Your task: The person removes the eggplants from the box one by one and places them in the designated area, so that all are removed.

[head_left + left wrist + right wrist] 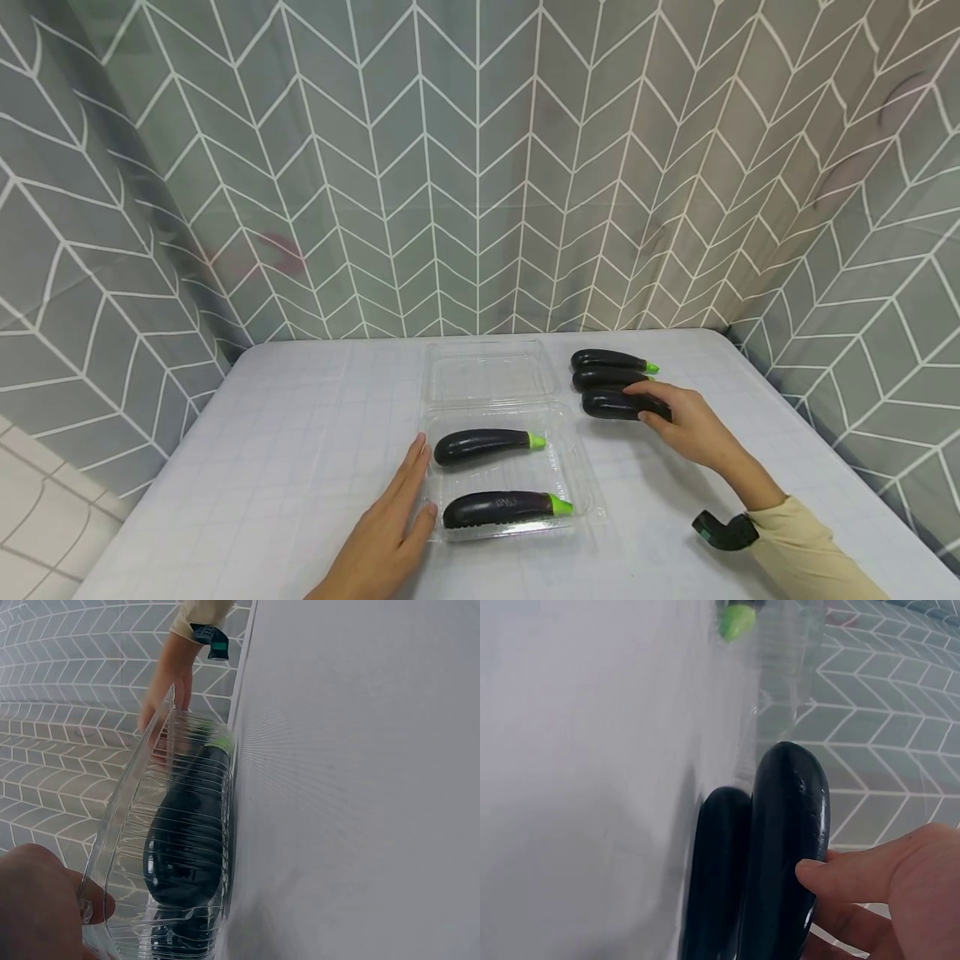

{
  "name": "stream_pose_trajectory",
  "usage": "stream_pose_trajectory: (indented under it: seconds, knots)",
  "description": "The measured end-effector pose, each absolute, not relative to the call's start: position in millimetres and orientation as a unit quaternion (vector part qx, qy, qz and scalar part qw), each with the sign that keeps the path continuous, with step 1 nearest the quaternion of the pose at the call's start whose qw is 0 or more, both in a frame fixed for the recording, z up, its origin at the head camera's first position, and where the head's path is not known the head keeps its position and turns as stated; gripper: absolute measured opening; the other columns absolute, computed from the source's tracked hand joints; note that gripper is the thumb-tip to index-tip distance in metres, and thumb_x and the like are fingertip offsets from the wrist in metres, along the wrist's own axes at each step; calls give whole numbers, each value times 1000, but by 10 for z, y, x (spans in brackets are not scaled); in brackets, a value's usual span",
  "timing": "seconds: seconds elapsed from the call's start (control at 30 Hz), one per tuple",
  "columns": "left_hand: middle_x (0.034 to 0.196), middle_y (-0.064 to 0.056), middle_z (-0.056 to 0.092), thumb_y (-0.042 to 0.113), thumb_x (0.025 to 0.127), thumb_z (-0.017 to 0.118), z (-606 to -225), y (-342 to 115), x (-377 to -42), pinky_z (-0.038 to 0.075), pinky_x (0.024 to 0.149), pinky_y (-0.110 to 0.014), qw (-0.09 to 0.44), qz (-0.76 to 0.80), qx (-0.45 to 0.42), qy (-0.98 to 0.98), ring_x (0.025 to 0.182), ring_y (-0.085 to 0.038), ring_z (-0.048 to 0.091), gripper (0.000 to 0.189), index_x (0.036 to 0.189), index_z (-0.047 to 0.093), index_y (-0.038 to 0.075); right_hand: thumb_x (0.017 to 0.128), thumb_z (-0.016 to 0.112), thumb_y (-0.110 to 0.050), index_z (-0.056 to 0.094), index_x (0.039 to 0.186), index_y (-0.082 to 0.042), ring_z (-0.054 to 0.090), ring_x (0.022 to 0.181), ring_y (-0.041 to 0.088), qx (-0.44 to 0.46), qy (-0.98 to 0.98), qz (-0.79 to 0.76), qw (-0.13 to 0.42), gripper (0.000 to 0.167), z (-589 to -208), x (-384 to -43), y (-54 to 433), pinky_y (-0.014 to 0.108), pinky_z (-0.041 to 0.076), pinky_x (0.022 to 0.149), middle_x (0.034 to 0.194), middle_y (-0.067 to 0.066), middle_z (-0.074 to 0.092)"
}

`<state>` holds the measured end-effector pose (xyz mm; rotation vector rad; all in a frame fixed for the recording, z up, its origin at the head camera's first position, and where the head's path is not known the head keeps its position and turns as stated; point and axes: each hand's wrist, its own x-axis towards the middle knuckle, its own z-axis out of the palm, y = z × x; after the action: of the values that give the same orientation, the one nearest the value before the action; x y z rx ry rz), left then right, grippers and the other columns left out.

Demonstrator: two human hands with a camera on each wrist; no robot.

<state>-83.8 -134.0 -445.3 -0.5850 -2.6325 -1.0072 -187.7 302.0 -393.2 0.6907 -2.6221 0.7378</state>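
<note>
A clear plastic clamshell box (pixel 498 477) lies unfolded on the table, its lid (pixel 491 375) flat at the back. Two dark eggplants with green stem ends lie across its base, a rear eggplant (pixel 480 446) and a front eggplant (pixel 501 507). My left hand (pixel 386 529) rests along the box's left edge with straight fingers; in the left wrist view a fingertip (pixel 101 900) touches the plastic rim. To the right of the box, my right hand (pixel 686 421) pinches the nearest eggplant (pixel 784 847) of a group of three between thumb and fingers. Its stem end is hidden by the hand.
Behind the gripped one lie a middle eggplant (pixel 600 378) and a far eggplant (pixel 606 359), side by side. A white cloth covers the table (pixel 322 417). Grey patterned curtains (pixel 450 183) stand at the back and sides.
</note>
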Motion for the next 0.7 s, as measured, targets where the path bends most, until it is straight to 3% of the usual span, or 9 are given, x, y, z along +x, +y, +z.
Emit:
stream_pose_trajectory:
  seconds: [0.23, 0.7]
  knots:
    - [172, 1, 21, 15, 102, 65, -4449, -1336, -826, 42, 111, -51, 132, -348, -200, -906, 148, -12, 30, 72, 164, 31, 8, 87, 74, 11, 71, 124, 0, 61, 120, 48, 225, -928, 262, 139, 39, -3995, -1914, 3107, 64, 49, 96, 124, 23, 69]
    - [172, 2, 21, 13, 101, 65, -4457, -1337, -839, 44, 109, -52, 139, -349, -207, -903, 148, -12, 31, 73, 165, 30, 9, 84, 73, 13, 72, 121, -1, 62, 118, 48, 228, -929, 252, 145, 40, -4058, -1961, 3229, 64, 48, 97, 121, 20, 71]
